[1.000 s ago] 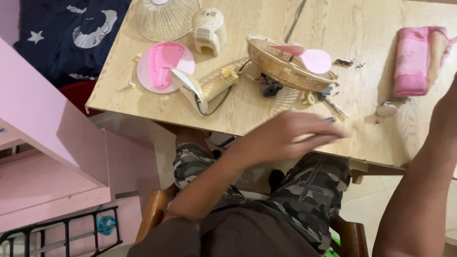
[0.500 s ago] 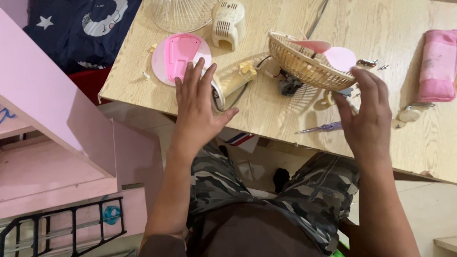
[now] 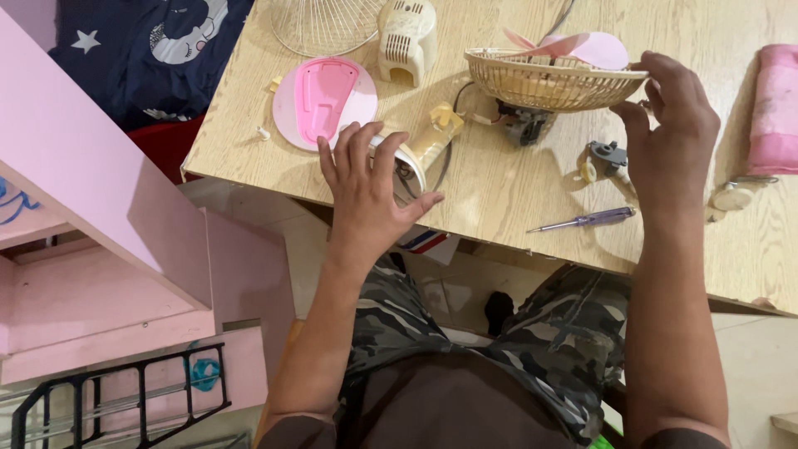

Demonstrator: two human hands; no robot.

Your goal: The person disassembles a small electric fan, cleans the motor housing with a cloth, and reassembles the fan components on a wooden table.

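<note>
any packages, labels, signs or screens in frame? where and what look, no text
No screens or signs.
One possible package: flat printed item with red, white and dark stripes, under the table edge, just below the left hand; mostly hidden.
Pink cloth pouch at the table's right end, beyond the right hand; no visible label.

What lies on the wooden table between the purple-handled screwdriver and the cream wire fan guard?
In the head view, between the screwdriver and the guard lie bare tabletop and the dark motor block.

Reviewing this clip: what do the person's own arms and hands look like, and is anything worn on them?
Both forearms are bare up to the frame's bottom edge: no sleeves, gloves or watch visible. The left hand and right hand show no rings that I can make out. No markings or cables.
</note>
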